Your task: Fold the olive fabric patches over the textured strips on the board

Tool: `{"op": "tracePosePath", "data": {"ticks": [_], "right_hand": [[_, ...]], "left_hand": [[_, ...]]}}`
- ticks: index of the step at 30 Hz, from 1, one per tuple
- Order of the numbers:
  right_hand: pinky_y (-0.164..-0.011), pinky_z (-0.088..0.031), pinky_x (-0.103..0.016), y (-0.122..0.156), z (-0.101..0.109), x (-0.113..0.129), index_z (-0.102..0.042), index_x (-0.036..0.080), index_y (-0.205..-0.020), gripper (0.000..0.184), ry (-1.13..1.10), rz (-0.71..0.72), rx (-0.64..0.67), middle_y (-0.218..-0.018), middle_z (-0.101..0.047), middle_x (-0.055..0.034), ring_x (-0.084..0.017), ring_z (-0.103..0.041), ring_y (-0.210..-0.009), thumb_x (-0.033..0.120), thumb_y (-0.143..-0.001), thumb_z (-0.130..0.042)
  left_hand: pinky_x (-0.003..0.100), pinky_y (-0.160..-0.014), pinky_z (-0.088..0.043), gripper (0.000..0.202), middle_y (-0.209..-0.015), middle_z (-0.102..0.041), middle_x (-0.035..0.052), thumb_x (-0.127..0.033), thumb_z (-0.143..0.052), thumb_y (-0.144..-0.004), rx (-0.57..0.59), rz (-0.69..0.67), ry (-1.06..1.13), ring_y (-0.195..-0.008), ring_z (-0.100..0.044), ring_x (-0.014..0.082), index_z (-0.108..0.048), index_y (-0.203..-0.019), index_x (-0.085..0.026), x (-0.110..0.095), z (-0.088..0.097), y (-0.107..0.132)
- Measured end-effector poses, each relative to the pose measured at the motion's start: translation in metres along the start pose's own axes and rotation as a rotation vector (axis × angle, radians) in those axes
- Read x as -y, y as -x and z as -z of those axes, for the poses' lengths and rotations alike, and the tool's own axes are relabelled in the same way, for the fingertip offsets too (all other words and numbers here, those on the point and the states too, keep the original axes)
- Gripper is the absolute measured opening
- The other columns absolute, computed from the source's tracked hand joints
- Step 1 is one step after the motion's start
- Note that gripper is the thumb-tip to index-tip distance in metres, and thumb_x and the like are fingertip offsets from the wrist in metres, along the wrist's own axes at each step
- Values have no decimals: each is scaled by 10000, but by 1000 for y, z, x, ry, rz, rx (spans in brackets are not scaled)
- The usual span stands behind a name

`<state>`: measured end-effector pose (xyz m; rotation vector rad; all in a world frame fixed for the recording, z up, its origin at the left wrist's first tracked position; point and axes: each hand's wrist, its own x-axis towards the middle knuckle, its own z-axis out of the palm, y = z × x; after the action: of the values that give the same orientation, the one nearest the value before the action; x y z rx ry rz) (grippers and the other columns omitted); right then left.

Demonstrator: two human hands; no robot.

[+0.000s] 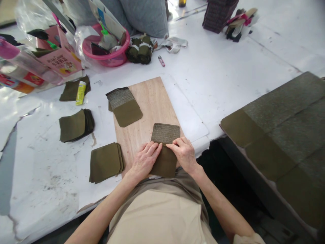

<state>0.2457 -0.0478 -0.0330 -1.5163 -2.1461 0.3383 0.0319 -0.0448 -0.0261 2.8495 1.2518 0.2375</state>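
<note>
An olive fabric piece (165, 161) with a grey textured upper half lies on the near end of a wooden board (149, 101). My left hand (144, 159) rests flat on its left side, fingers stretched toward the seam between the two halves. My right hand (184, 152) presses on the right side, fingertips bent and pinching at the same seam. A finished-looking piece (124, 106) of the same kind lies at the board's far left.
Stacks of olive fabric squares (105, 162) (76, 125) sit left of the board, with a yellow glue tube (81, 92) beyond. A pink basin (106, 51), bags and bundles crowd the back. A large fabric stack (284, 135) stands at right.
</note>
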Motion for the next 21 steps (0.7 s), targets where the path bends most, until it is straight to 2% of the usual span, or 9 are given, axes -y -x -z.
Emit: {"op": "tracePosePath", "data": {"ticks": [10,21], "right_hand": [[-787,-410,-277,1,8,-12,-718,274,-1026,179,-36,66,-5,-848,-597,-27,-162,-491,-884,230,-924,-578],[-776,-385,-308,6,5,-5,-706,262,-1044,175,84,89,-4,-855,-594,-26,-179,-480,-884,235,-916,-590]], "left_hand": [[408,-1020,-399,478,-1194,-565,123,-145,-460,-914,61,7,18,-1177,-494,268,-445,-1391,-171,0,3,-5],[436,-1030,-394,472,-1223,-545,140,-145,-446,-922,96,-19,32,-1209,-459,276,-443,-1393,-155,-1,10,-8]]}}
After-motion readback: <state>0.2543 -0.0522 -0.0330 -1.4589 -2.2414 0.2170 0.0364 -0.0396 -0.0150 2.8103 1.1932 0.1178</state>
